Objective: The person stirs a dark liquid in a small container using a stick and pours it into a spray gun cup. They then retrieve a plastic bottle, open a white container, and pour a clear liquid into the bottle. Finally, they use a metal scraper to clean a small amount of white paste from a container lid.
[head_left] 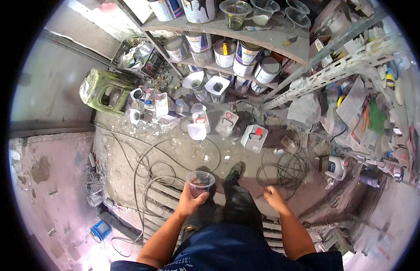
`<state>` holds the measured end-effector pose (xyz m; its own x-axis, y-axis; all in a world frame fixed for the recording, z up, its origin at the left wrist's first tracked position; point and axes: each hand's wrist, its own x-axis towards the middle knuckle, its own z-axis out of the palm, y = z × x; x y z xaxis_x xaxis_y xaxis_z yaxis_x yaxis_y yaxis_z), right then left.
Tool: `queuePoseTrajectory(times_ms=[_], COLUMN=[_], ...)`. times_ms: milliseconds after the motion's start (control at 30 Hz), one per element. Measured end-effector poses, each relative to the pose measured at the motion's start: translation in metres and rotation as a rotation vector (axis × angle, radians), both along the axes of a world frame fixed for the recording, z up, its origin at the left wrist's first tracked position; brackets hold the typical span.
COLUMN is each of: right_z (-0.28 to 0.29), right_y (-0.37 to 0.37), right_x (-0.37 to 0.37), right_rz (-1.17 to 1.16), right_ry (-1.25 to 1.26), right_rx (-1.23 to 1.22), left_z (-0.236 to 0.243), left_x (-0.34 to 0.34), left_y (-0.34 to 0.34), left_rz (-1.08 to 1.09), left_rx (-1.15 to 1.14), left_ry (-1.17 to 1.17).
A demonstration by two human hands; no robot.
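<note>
1. A clear plastic cup (200, 181) was held upright in front of the person's body, a little dark material visible at its bottom.
2. The left hand (190, 201) gripped the cup from below and around its lower wall, fingers wrapped about it.
3. The right hand (274, 197) held nothing; its fingers were curled loosely inward, well apart from the cup, off to the cup's right.
4. Just beyond and between the two hands, the person's dark shoe (234, 171) stood on the dusty floor (174, 153).
5. Beyond the right hand lay a coil of dark cable (284, 170); further cable loops (146, 176) ran on the floor beyond and to the left of the left hand.
6. Farther out from the cup, several white plastic jerrycans stood on the floor, one with a red cap (254, 137) ahead of the right hand.
7. Farther still, metal shelves (282, 45) carried paint tins (225, 53) and, on the top level, clear cups (235, 13).
8. Far left of the left hand, a green plastic stool (101, 91) lay tipped.
9. A blue tin (100, 231) sat on the floor, low and to the left of the left forearm.
10. A white kettle (335, 167) stood to the right of the right hand.
</note>
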<state>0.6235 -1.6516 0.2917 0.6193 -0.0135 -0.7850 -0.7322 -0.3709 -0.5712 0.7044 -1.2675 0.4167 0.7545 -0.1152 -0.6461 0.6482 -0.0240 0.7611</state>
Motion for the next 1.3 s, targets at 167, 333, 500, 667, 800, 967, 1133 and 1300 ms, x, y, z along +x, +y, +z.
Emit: queuePoseTrajectory(times_ms=[167,333,500,667,800,967,1133,1300], right_z=[-0.042,-0.104,-0.166,-0.239,-0.295,-0.322,-0.334,-0.319], right_y=[0.004,0.031,0.079,0.152,0.19,0.215,0.213,0.204], right_x=[-0.004,0.025,0.094,0.181,0.237,0.267,0.261,0.253], right_rz=[-0.092,-0.178,-0.269,-0.271,-0.565,-0.852,-0.827,-0.702], right_ry=[0.098,0.09,0.023,0.047,0.064,0.055,-0.106,-0.231], right_rx=[-0.046,-0.199,-0.157,-0.128,-0.149,-0.08,-0.129,-0.187], left_z=[-0.026,-0.072,-0.143,-0.215,-0.238,-0.255,-0.261,-0.264], left_x=[0.005,0.026,0.038,0.015,0.007,-0.024,-0.023,-0.036], left_y=[0.008,0.026,0.058,0.103,0.13,0.15,0.143,0.145], left_rz=[-0.079,-0.202,-0.355,-0.424,-0.639,-0.619,-0.505,-0.397], left_rx=[0.151,0.133,0.161,0.15,0.256,0.285,0.32,0.265], left_ry=[-0.125,-0.074,-0.081,0.092,0.174,0.267,0.28,0.324])
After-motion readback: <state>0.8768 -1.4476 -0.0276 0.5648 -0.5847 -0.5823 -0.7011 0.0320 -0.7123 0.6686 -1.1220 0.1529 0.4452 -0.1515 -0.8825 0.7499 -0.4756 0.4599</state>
